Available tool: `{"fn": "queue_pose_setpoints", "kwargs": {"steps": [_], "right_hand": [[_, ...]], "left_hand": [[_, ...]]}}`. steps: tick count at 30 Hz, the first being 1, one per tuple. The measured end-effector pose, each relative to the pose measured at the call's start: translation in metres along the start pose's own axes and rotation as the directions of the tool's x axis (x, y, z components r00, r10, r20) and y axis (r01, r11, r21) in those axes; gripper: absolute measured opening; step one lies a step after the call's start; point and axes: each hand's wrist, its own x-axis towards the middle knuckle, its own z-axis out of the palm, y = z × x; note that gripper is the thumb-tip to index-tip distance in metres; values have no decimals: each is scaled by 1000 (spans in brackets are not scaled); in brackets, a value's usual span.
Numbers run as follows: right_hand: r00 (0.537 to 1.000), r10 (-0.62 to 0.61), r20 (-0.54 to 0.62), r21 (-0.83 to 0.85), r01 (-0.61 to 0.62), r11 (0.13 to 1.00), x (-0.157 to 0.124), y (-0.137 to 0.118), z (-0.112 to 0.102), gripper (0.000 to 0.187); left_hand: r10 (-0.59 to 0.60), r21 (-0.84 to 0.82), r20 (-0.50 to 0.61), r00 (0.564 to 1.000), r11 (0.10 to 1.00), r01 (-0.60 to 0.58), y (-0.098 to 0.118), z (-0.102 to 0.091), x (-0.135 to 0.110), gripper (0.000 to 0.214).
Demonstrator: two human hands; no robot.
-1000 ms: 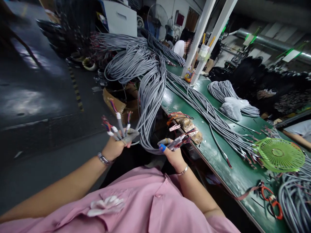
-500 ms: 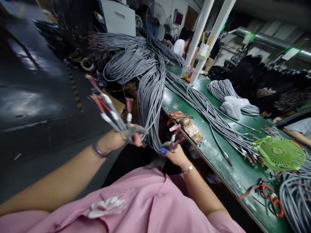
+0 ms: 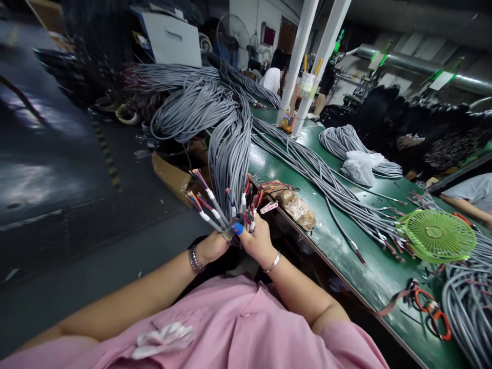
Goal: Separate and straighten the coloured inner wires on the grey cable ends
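My left hand (image 3: 214, 247) is closed round several grey cable ends (image 3: 216, 221), whose stripped tips fan up to the left in coloured wires with white bands. Right beside it, my right hand (image 3: 258, 240) grips more cable ends (image 3: 246, 201) with red, blue and green wires. Blue tape wraps its thumb, which lies against the left bunch. Both hands meet in front of my pink shirt. Behind them a thick bundle of grey cables (image 3: 229, 148) hangs down over the table's edge. A pink clip (image 3: 268, 207) shows by my right fingers.
The green table (image 3: 346, 277) runs along my right, bearing long grey cables (image 3: 307, 159), a taped brown packet (image 3: 302, 211), a green fan (image 3: 438, 236) and orange-handled scissors (image 3: 432, 312). A cardboard box (image 3: 171, 177) stands below on the left. Two people sit farther off.
My left hand has moved right with its cable ends, and my right hand has shifted slightly left, so the two bunches now meet. The view has turned slightly.
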Motion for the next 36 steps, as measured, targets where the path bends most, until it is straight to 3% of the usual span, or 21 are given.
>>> {"fn": "queue_pose_setpoints", "kwargs": {"steps": [3,6,11,15,17,21,25,29,36], "right_hand": [[994,-93,49,-244,102,964,6,-2,-1,36],[978,-185,93,-383,206,900,8,0,0,40],[965,-210,156,-393,255,883,7,4,1,40],[960,-195,203,-422,265,867,9,6,4,41],[955,-188,228,-419,271,867,12,7,6,41],[962,-123,245,-258,187,948,17,12,8,38],[982,-7,191,0,8,1000,10,14,8,32],[985,73,153,194,-103,976,-2,17,7,29],[959,199,202,390,-265,882,-6,24,9,33]], "left_hand": [[-60,-47,-12,998,997,60,-1,-4,1,45],[-86,-26,-1,996,996,86,-2,-8,1,42],[-73,12,84,994,997,72,3,-19,0,46],[-159,227,259,953,969,100,18,-21,-3,32],[-193,313,239,952,943,113,23,-18,-4,25],[-179,293,31,983,942,162,19,-15,-8,21],[-168,130,-59,984,976,174,12,-24,-10,18],[-158,32,-97,983,986,162,11,-27,-11,24],[-196,97,-148,969,973,212,4,-16,-8,22]]}}
